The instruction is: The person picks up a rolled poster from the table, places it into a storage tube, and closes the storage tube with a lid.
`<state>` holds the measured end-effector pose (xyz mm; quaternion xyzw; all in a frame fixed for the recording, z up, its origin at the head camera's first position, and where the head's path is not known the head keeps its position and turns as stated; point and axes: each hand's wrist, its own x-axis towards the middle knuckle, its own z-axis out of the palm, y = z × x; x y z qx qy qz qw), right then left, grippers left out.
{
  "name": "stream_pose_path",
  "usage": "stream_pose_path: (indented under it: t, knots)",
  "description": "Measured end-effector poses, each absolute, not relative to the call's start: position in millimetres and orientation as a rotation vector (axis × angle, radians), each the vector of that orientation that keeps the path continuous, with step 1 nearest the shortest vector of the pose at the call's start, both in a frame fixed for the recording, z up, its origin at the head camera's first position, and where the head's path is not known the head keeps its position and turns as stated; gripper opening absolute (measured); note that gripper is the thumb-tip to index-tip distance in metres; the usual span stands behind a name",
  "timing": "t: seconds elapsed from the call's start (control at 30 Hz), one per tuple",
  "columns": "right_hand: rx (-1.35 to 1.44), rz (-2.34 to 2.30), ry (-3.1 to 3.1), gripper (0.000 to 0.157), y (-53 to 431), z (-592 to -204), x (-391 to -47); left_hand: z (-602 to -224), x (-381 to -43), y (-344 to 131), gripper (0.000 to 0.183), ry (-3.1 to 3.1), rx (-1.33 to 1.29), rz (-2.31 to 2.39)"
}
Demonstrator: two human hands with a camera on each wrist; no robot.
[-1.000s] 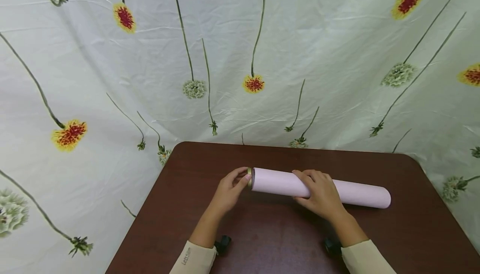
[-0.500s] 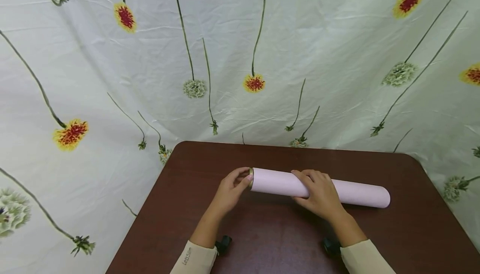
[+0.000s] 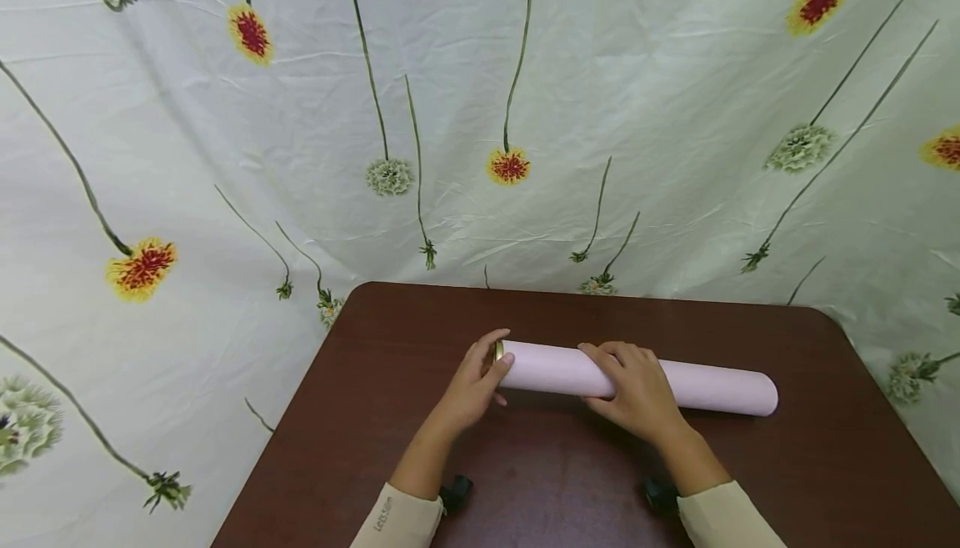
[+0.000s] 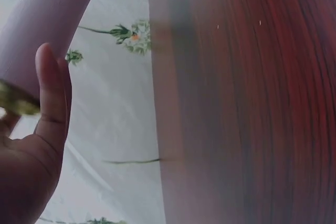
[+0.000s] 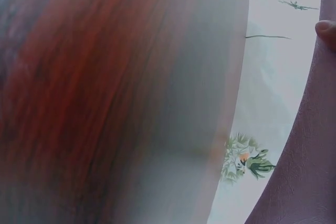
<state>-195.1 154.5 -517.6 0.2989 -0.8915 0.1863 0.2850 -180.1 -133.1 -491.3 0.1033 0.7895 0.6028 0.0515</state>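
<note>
A long pale pink tube (image 3: 558, 369) lies slantwise over the far half of the table, its right end lower in the head view. A gold-coloured metal lid (image 3: 498, 351) sits at its left end. My left hand (image 3: 468, 385) holds that end, the thumb on the near side and the fingers spread around it. In the left wrist view, fingers (image 4: 51, 82) reach past the lid along the tube's wall, the palm behind. My right hand (image 3: 637, 385) grips the tube around its middle from above; one fingertip (image 5: 326, 29) shows against the pink surface in the right wrist view.
The dark reddish-brown table (image 3: 555, 481) has rounded far corners. Behind it hangs a white cloth (image 3: 675, 114) printed with flowers. Dark wrist-worn devices (image 3: 456, 491) show beneath both wrists, next to the cream sleeves (image 3: 401, 519).
The gold lid has moved right, from just apart to against the tube's end. My left hand has shifted its fingers from the lid's rim to around the tube's end. My right hand keeps its grip.
</note>
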Motion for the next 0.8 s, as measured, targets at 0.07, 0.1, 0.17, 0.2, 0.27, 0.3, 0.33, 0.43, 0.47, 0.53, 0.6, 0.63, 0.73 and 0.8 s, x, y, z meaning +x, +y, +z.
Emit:
stream_pose_path:
  t: [0.07, 0.1, 0.17, 0.2, 0.27, 0.3, 0.33, 0.43, 0.47, 0.53, 0.6, 0.63, 0.73, 0.8]
  knots:
    - [0.805, 0.503, -2.381, 0.083, 153, -518, -195, -491, -180, -130, 0.053, 2.439, 0.28, 1.787]
    - [0.806, 0.505, -2.379, 0.082, 152, -518, -195, -491, -180, -129, 0.054, 2.454, 0.261, 1.767]
    - [0.805, 0.504, -2.38, 0.083, 151, -519, -195, -490, -180, -127, 0.057, 2.48, 0.225, 1.741]
    - [0.805, 0.505, -2.381, 0.083, 150, -519, -195, -489, -180, -126, 0.057, 2.497, 0.212, 1.726]
    - [0.804, 0.505, -2.384, 0.083, 149, -519, -195, -489, -180, -124, 0.056, 2.543, 0.196, 1.695]
    - [0.804, 0.504, -2.385, 0.084, 149, -519, -194, -489, -180, -123, 0.056, 2.567, 0.189, 1.679]
    - [0.805, 0.504, -2.386, 0.084, 149, -519, -194, -489, -180, -123, 0.057, 2.59, 0.182, 1.661]
    - [0.808, 0.508, -2.387, 0.084, 147, -521, -194, -489, -180, -120, 0.058, 2.629, 0.155, 1.636]
    - [0.809, 0.507, -2.388, 0.084, 147, -521, -194, -489, -180, -120, 0.059, 2.625, 0.139, 1.642]
    - [0.813, 0.504, -2.391, 0.084, 145, -522, -194, -491, -180, -120, 0.061, 2.618, 0.117, 1.655]
    - [0.815, 0.497, -2.399, 0.084, 143, -523, -195, -492, -180, -120, 0.062, 2.615, 0.102, 1.663]
    - [0.816, 0.493, -2.402, 0.084, 142, -523, -195, -493, -180, -121, 0.062, 2.62, 0.096, 1.66]
    - [0.812, 0.492, -2.404, 0.084, 140, -522, -194, -493, -179, -122, 0.063, 2.644, 0.1, 1.638]
    - [0.808, 0.494, -2.401, 0.084, 139, -521, -193, -494, -179, -122, 0.063, 2.657, 0.113, 1.622]
